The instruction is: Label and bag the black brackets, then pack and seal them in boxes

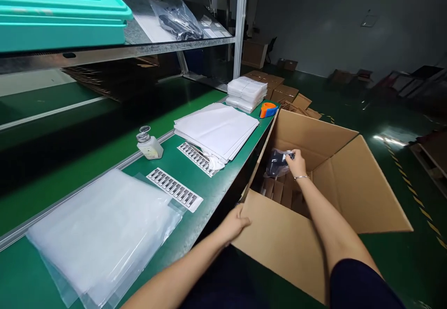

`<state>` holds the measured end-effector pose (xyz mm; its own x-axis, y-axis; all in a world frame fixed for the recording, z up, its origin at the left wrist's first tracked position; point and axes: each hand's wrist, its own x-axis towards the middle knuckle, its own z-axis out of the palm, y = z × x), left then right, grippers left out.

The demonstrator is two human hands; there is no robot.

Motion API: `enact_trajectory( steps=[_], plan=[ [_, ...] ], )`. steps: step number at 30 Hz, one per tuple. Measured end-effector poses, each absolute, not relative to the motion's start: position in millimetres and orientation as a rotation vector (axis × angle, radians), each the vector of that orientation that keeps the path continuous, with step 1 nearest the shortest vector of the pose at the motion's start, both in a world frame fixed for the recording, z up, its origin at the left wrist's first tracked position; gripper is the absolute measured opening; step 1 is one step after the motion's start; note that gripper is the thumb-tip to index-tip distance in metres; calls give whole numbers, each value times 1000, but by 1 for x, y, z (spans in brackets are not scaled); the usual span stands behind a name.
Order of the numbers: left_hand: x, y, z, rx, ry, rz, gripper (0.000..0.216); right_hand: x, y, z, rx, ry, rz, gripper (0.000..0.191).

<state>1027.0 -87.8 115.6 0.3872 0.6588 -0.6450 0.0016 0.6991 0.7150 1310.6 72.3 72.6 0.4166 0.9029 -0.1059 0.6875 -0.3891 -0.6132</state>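
A large open cardboard box point(349, 188) stands beside the green table point(195, 178). My left hand point(234, 224) grips the box's near flap at its corner, fingers curled over the edge. My right hand point(296, 162) reaches into the box and is closed on a dark item in a clear plastic bag point(275, 164). Several small brown cartons point(279, 192) lie packed in the bottom of the box, under the bag.
On the table lie clear plastic bags point(104, 234), two barcode label strips point(174, 189), a small bottle point(149, 145), a stack of white sheets point(216, 130), white packets point(246, 92) and an orange tape dispenser point(267, 109). A teal bin point(59, 11) sits on the shelf above. Flat cartons point(286, 95) lie beyond.
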Motion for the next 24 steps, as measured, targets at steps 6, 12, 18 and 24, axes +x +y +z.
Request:
enact_trajectory(
  steps=[6, 12, 18, 24],
  plan=[
    [987, -49, 121, 889, 1183, 283, 43, 1296, 114, 23, -2280, -1316, 592, 33],
    [991, -54, 110, 1078, 1246, 211, 48, 1305, 150, 10, -2348, -1265, 535, 33],
    [989, -52, 110, 1092, 1220, 198, 52, 1285, 126, 2, -2298, -1331, 463, 38],
    [989, -53, 105, 1099, 1225, 183, 52, 1267, 117, 7, -2320, -1476, 541, 35]
  ],
)
